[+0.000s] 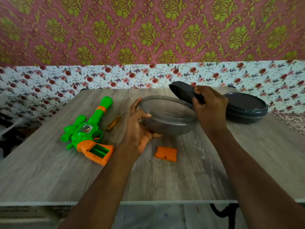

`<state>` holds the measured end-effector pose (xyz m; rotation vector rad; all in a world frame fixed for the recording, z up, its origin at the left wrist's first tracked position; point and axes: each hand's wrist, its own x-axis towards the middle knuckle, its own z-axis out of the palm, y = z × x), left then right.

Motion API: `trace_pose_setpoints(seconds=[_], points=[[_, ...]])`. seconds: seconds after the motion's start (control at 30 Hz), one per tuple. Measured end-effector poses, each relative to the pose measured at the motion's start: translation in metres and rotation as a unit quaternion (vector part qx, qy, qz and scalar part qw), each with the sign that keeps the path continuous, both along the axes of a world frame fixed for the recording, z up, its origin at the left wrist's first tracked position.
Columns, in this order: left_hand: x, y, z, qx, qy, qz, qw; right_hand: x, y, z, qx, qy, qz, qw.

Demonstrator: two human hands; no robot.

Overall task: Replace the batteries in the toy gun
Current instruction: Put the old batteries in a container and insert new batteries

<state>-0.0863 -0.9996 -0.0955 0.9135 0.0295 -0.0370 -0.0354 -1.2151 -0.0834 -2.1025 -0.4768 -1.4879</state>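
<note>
Cover (166, 153): orange, loose near the table's (189, 182) front edge, between the forearms.
Left hand (139, 128): cupped on the bowl's (168, 118) near-left wall.
Right hand (209, 106): clamped on the lid (181, 90), tilted above the bowl's far rim.
Gun (89, 129): left of both hands, barrel toward the far edge, grip bay open (no cells visible); left hand nearer.
Screwdriver (114, 121): between gun and bowl.

Left hand (137, 129) steadies a grey bowl (166, 116) mid-surface; right hand (209, 104) lifts its dark lid (181, 91) at the far edge.
</note>
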Motion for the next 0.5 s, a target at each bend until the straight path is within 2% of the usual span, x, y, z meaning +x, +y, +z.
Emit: trace_pose_setpoints(seconds=[0.07, 0.17, 0.27, 0.5], points=[[0.0, 0.001, -0.001, 0.002, 0.004, 0.009, 1.0, 0.017, -0.002, 0.006, -0.017, 0.045, 0.014, 0.999], [0.0, 0.003, -0.001, 0.019, -0.005, 0.023, 1.0, 0.05, -0.007, 0.011, -0.09, 0.072, 0.028, 0.993], [0.0, 0.004, 0.0, 0.016, 0.004, 0.029, 0.999, 0.077, -0.013, 0.008, -0.157, 0.137, 0.038, 0.977], [0.002, 0.005, -0.001, 0.034, 0.012, 0.023, 0.999, 0.098, -0.013, -0.005, -0.135, 0.294, 0.073, 0.943]])
